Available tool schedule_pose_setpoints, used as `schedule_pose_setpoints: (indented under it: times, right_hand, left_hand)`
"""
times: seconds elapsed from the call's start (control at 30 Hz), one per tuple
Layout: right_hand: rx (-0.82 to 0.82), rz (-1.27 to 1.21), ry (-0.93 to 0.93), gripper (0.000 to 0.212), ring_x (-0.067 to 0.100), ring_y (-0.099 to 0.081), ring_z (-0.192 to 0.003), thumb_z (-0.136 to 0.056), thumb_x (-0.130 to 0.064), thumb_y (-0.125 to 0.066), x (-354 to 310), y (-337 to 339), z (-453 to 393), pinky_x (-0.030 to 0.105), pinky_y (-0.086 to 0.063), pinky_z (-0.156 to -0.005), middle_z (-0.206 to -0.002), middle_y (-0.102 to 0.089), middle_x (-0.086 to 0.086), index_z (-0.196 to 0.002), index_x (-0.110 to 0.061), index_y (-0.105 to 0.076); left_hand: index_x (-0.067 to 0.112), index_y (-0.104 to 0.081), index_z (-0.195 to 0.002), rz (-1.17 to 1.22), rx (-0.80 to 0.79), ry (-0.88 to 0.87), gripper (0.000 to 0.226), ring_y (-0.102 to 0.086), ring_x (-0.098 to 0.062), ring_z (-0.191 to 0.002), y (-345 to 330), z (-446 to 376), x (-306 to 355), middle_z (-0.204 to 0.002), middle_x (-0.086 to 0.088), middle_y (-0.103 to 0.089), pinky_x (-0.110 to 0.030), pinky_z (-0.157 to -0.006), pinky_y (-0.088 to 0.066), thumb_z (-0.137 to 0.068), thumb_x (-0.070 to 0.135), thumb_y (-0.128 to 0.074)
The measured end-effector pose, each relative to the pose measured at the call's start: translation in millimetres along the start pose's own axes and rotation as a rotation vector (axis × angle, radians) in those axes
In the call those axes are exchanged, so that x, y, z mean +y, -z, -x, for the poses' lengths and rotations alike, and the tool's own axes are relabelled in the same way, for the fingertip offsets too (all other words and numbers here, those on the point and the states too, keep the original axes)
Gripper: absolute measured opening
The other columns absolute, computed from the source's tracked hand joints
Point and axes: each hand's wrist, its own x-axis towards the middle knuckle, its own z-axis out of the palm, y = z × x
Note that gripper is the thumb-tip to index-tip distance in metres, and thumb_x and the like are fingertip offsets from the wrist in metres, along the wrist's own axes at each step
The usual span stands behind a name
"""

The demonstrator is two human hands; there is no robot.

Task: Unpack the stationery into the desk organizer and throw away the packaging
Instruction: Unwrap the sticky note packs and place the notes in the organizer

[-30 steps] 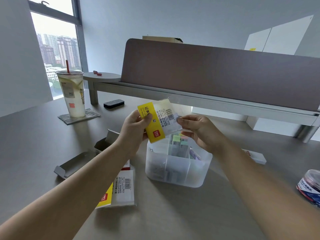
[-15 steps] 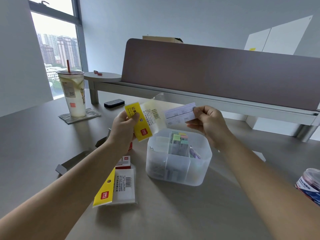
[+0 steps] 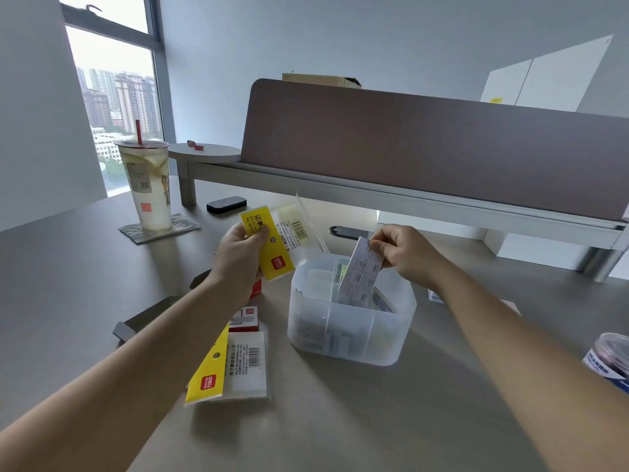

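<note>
My left hand (image 3: 240, 253) grips a clear plastic packet with a yellow header (image 3: 277, 241), held up left of the organizer. The packet looks empty. A pale lilac pad of sticky notes (image 3: 359, 279) is pinched at its top by my right hand (image 3: 401, 253), and its lower end sits tilted inside the translucent desk organizer (image 3: 350, 338). Other stationery shows dimly through the organizer's walls and dividers.
A second yellow-headed packet (image 3: 231, 364) lies on the desk near my left forearm, next to a red and white box (image 3: 245, 318) and flattened grey cardboard (image 3: 146, 320). An iced drink (image 3: 146, 185) stands far left on a coaster. A tape roll (image 3: 609, 359) sits at the right edge.
The right hand drew the lilac pad out of the packet, swung it right and lowered it into the organizer. The left hand moved left and down a little, keeping the emptied packet.
</note>
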Motion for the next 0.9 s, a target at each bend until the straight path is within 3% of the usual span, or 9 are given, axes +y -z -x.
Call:
schedule_pose_setpoints:
  times: [0.07,0.2,0.4,0.53,0.6,0.7,0.83,0.9]
  right_hand:
    - [0.042,0.025,-0.005,0.024,0.023,-0.060,-0.080,-0.093,-0.013,-0.043,1,1,-4,0.044,-0.051,-0.088,-0.073,-0.058,0.001,-0.069,-0.017,-0.050]
    - [0.099,0.089,0.004,0.021,0.023,-0.060,-0.081,-0.092,-0.017,-0.045,2,4,-12,0.050,-0.048,-0.089,-0.071,-0.056,-0.004,-0.072,-0.017,-0.051]
    - [0.119,0.173,0.083,0.013,0.015,-0.048,-0.068,-0.090,-0.016,-0.048,2,3,-17,0.037,-0.041,-0.072,-0.067,-0.052,-0.007,-0.079,-0.014,-0.054]
    - [0.024,0.154,0.120,0.009,0.005,-0.047,-0.066,-0.086,-0.015,-0.055,2,0,-9,0.022,-0.038,-0.063,-0.068,-0.054,-0.009,-0.078,-0.016,-0.058]
    - [-0.039,0.161,0.110,0.005,0.003,-0.051,-0.068,-0.083,-0.014,-0.060,3,-3,-5,0.019,-0.041,-0.064,-0.070,-0.057,-0.009,-0.081,-0.013,-0.064]
    - [-0.112,0.210,0.072,0.012,0.011,-0.056,-0.073,-0.079,-0.015,-0.066,4,-8,1,0.027,-0.046,-0.074,-0.080,-0.066,0.004,-0.086,-0.006,-0.069]
    - [-0.065,0.172,0.059,0.021,0.015,-0.057,-0.085,-0.078,-0.021,-0.066,1,-8,15,0.029,-0.044,-0.079,-0.091,-0.065,0.004,-0.095,-0.009,-0.067]
    - [-0.014,0.178,0.061,0.027,0.016,-0.054,-0.097,-0.080,-0.026,-0.065,0,-9,27,0.027,-0.039,-0.084,-0.106,-0.063,0.004,-0.103,-0.012,-0.064]
  left_hand:
    - [0.006,-0.044,-0.123,-0.003,-0.004,0.005,0.031,-0.054,-0.025,-0.100,0,-1,-1,-0.112,-0.009,-0.053,-0.044,-0.082,-0.047,-0.093,0.012,-0.039]
    - [0.007,-0.045,-0.122,0.003,-0.004,0.017,0.030,-0.054,-0.025,-0.099,2,-4,-3,-0.110,-0.009,-0.054,-0.044,-0.081,-0.046,-0.093,0.011,-0.039]
    - [0.007,-0.044,-0.123,0.005,0.003,0.031,0.030,-0.054,-0.025,-0.099,2,-8,-6,-0.112,-0.010,-0.054,-0.044,-0.082,-0.046,-0.093,0.011,-0.039]
    - [0.006,-0.044,-0.123,-0.003,0.004,0.044,0.031,-0.054,-0.025,-0.100,2,-9,-8,-0.120,-0.013,-0.054,-0.044,-0.082,-0.046,-0.093,0.012,-0.040]
    - [0.005,-0.044,-0.123,0.000,0.006,0.044,0.031,-0.054,-0.025,-0.100,3,-8,-9,-0.122,-0.015,-0.054,-0.044,-0.082,-0.046,-0.093,0.011,-0.040]
    - [0.005,-0.043,-0.123,-0.003,0.012,0.040,0.031,-0.055,-0.025,-0.099,6,-4,-10,-0.119,-0.014,-0.054,-0.044,-0.082,-0.046,-0.093,0.011,-0.040]
    - [0.006,-0.044,-0.121,-0.014,0.011,0.039,0.029,-0.056,-0.026,-0.096,12,4,-10,-0.111,-0.012,-0.055,-0.045,-0.079,-0.048,-0.092,0.012,-0.042]
    - [0.009,-0.044,-0.113,-0.049,0.011,0.033,0.022,-0.059,-0.024,-0.089,19,10,-11,-0.109,-0.012,-0.055,-0.043,-0.072,-0.052,-0.091,0.012,-0.045]
